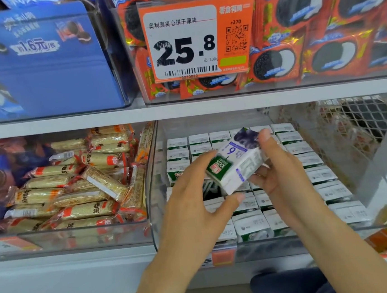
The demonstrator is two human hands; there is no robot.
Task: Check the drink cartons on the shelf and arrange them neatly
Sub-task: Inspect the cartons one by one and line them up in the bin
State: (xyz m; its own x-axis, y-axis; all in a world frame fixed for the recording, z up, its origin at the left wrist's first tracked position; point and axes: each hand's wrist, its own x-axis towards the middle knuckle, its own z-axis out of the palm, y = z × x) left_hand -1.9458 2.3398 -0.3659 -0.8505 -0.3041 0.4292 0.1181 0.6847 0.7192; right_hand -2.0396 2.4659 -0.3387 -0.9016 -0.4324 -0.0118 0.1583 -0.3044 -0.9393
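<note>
- Left hand [193, 200] and right hand [282, 173] both grip one tilted drink carton [236, 163], held between them.
- Remaining cartons [318, 174] stand in rows beneath the hands, inside a clear bin [386, 196] on the shelf [80, 258].

Cartons [320, 174] fill bin [381, 189]; open gap above.

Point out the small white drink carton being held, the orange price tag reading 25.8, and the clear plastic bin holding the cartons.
small white drink carton [237, 165], head view, side panel.
orange price tag [191, 40], head view, printed price.
clear plastic bin [151, 174], head view, left wall.
</note>
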